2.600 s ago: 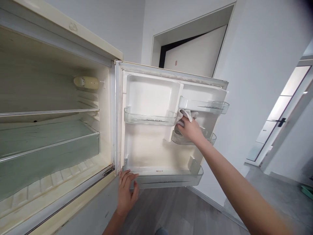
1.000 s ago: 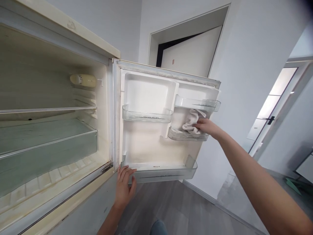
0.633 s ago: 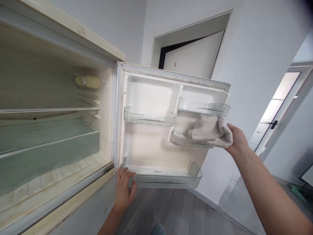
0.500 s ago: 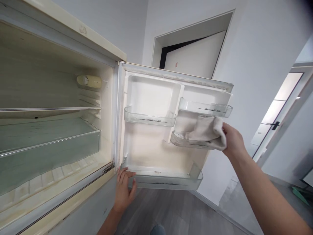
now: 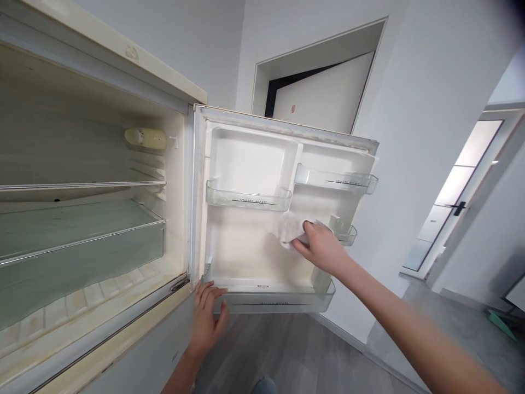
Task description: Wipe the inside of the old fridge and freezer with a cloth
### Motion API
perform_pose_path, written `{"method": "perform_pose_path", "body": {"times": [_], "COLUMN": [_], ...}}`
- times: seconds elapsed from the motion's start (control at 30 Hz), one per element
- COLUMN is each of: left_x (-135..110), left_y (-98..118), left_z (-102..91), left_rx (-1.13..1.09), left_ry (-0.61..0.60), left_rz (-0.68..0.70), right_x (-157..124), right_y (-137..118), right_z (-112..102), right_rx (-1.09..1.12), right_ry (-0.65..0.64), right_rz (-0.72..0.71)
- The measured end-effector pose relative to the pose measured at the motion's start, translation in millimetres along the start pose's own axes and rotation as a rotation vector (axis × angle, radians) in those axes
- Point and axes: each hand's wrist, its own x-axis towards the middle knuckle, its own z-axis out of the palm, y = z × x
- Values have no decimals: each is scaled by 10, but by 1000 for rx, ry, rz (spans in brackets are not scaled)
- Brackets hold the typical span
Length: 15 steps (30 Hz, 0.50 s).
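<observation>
A refrigerator door (image 5: 246, 246) stands swung out, showing its inner side with several clear plastic bins. My right hand (image 5: 322, 246) is closed on a whitish cloth (image 5: 289, 230), at the left end of the small lower-right bin (image 5: 348, 235), most of which is hidden behind the hand and cloth. My left hand (image 5: 209, 314) lies at the left end of the long bottom bin (image 5: 279, 302), its fingers apart near the hinge side and holding nothing. Above the cloth are the upper-left bin (image 5: 248, 200) and the upper-right bin (image 5: 336, 179).
The fridge interior at left has a glass shelf (image 5: 82, 186), a greenish clear drawer (image 5: 94, 262) and a yellowish lamp cover (image 5: 145, 138). Behind the fridge door are a wall and a white room door (image 5: 324, 96). A glazed door (image 5: 455, 197) stands far right.
My right hand has moved left with the cloth, from the right end of the small lower-right bin to its left end. My left hand stays at the bottom bin.
</observation>
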Motion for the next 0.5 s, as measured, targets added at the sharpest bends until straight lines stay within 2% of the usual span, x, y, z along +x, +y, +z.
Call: {"method": "perform_pose_path", "body": {"times": [0.2, 0.5], "left_x": [-4, 6], "left_y": [-30, -26], "left_z": [-1, -15], "left_rx": [27, 87], "left_ry": [-20, 0], "left_rz": [11, 71], "right_x": [-46, -112], "right_y": [266, 606], "right_z": [-12, 29], "right_rx": [268, 303], "right_ry": [23, 94], "right_rz": [-44, 95]}}
